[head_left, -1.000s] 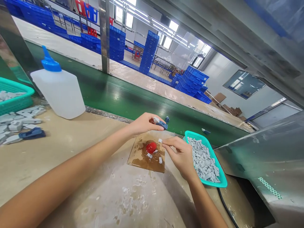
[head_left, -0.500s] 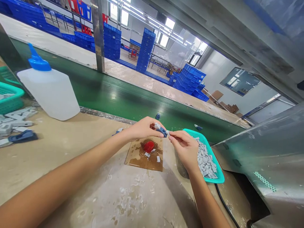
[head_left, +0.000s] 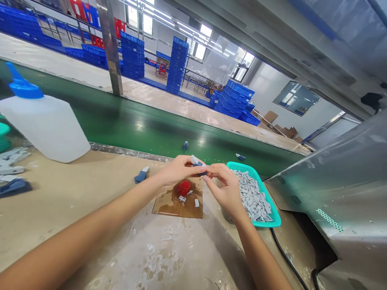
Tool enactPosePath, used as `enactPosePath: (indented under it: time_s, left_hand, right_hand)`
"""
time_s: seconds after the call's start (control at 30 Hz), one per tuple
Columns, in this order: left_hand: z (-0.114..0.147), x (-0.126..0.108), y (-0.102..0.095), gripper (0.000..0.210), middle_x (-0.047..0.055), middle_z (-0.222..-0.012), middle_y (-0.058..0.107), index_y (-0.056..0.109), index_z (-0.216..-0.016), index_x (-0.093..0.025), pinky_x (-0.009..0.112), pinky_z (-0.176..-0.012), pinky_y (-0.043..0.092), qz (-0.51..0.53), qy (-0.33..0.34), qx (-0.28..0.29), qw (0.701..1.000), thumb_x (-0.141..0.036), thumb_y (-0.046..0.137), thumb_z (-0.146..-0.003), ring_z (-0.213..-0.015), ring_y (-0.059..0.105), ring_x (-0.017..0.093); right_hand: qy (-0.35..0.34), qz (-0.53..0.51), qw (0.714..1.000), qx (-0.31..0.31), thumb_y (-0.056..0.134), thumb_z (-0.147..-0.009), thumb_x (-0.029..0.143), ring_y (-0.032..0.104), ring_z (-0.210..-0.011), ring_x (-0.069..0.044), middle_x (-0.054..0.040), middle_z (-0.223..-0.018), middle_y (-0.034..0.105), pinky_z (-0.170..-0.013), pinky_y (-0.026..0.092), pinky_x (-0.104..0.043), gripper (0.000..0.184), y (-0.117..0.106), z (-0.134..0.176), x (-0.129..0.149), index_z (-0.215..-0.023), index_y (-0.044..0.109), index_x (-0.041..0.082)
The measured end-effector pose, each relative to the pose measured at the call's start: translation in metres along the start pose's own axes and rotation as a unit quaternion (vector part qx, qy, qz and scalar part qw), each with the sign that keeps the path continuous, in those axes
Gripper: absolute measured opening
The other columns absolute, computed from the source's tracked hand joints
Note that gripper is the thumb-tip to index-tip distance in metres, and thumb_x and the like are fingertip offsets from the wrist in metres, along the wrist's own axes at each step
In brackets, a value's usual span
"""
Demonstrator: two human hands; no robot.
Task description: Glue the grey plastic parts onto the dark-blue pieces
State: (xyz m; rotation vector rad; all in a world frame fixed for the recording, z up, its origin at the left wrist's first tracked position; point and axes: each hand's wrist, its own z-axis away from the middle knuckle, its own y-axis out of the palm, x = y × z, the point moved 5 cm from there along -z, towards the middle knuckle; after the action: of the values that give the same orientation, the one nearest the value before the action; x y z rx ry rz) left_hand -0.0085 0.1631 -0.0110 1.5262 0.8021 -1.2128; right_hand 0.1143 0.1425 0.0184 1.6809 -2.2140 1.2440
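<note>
In the middle of the view my left hand (head_left: 177,170) is closed on a dark blue plastic part (head_left: 198,163) with a light grey tip. My right hand (head_left: 225,186) is pinched at the right end of that part; its fingertips mostly hide a small light grey piece there. Below the hands lies a brown wet plate (head_left: 169,208) bearing a red lump or cap (head_left: 184,187) and a few small grey pieces (head_left: 196,203). Beside my right wrist stands a turquoise basket (head_left: 275,209) full of small grey pieces (head_left: 255,197).
A white squeeze bottle (head_left: 48,129) with a blue nozzle stands at left, near loose grey and blue parts (head_left: 13,186). Another blue-grey part (head_left: 141,175) lies left of the plate. Two more sit on the green belt (head_left: 139,135). A metal panel (head_left: 341,193) bounds the right side.
The right fingers have closed in against the blue part, covering most of the small grey piece seen between them before. The view has shifted, so the bottle sits further left.
</note>
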Motion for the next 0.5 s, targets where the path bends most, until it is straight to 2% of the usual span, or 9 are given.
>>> enactPosePath:
  time_s: [0.13,0.23,0.33,0.4,0.5]
  left_hand:
    - [0.0,0.015,0.008,0.021,0.003,-0.076,0.063,0.063,-0.081,-0.014,0.03,-0.075,0.043,0.117,-0.035,-0.069,0.99,-0.022,0.068,-0.061,-0.073,0.056,0.012]
    - [0.001,0.023,0.014,0.014,0.002,-0.072,0.062,0.062,-0.071,-0.013,0.025,-0.07,0.043,0.167,-0.031,-0.095,0.981,-0.023,0.067,-0.062,-0.069,0.055,0.01]
    - [-0.001,0.028,0.014,0.016,0.003,-0.073,0.063,0.062,-0.066,-0.013,0.023,-0.067,0.044,0.172,-0.024,-0.112,0.979,-0.027,0.068,-0.06,-0.07,0.055,0.011]
    - [-0.005,0.026,0.004,0.019,0.004,-0.076,0.064,0.064,-0.07,-0.014,0.025,-0.071,0.046,0.148,-0.003,-0.14,0.979,-0.026,0.069,-0.057,-0.074,0.057,0.013]
    - [-0.013,0.014,-0.032,0.025,0.004,-0.079,0.065,0.065,-0.074,-0.013,0.028,-0.079,0.046,0.056,0.044,-0.228,0.971,-0.024,0.071,-0.052,-0.076,0.059,0.014]
  right_hand:
    - [-0.063,0.087,0.993,-0.043,0.051,-0.076,0.009,0.054,-0.069,-0.012,-0.0047,-0.079,0.056,-0.064,0.048,-0.026,0.01,0.003,0.001,0.006,-0.08,0.058,0.017]
    - [-0.084,0.108,0.989,-0.052,0.048,-0.077,0.009,0.055,-0.073,-0.014,-0.0059,-0.079,0.056,-0.064,0.048,-0.026,0.012,0.008,0.004,0.006,-0.081,0.057,0.016]
    - [-0.099,0.109,0.988,-0.037,0.043,-0.079,0.009,0.056,-0.081,-0.015,-0.0062,-0.082,0.057,-0.07,0.048,-0.027,0.017,0.013,0.005,0.005,-0.084,0.057,0.018]
    - [-0.096,0.111,0.989,-0.031,0.043,-0.079,0.01,0.056,-0.082,-0.015,-0.006,-0.083,0.059,-0.072,0.048,-0.027,0.019,0.01,0.003,0.002,-0.087,0.058,0.018]
    - [-0.033,0.13,0.99,-0.044,0.047,-0.077,0.012,0.056,-0.08,-0.016,-0.006,-0.085,0.06,-0.07,0.047,-0.027,0.021,-0.011,-0.004,-0.016,-0.094,0.058,0.017]
